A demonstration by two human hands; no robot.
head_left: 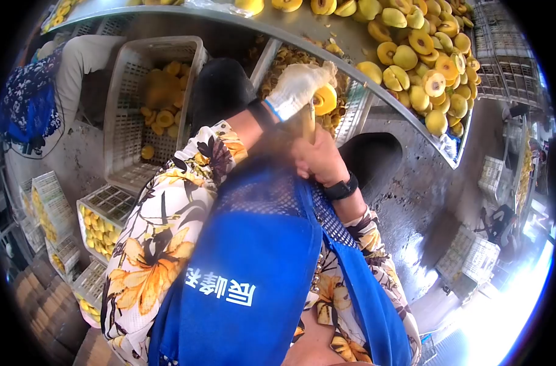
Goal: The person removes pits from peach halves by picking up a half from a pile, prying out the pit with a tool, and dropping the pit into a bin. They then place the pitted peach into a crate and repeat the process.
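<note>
My left hand [302,88], in a white glove, is closed around a halved yellow peach [325,99], whose cut face is turned towards the right. Below it, my right hand [321,157] is bare and wrapped around a tool with a pale, wood-coloured handle [308,125]. The upper end of this tool meets the peach half; its working tip is hard to make out. Under both hands is a bin of peach scraps [284,61], partly covered by the hands.
A metal worktable [351,38] heaped with halved peaches [406,58] runs along the top. To the left stands a plastic crate [122,110] with peach halves inside. Stacked fruit crates [101,226] are at lower left; another person's leg [76,67] is beside the crate.
</note>
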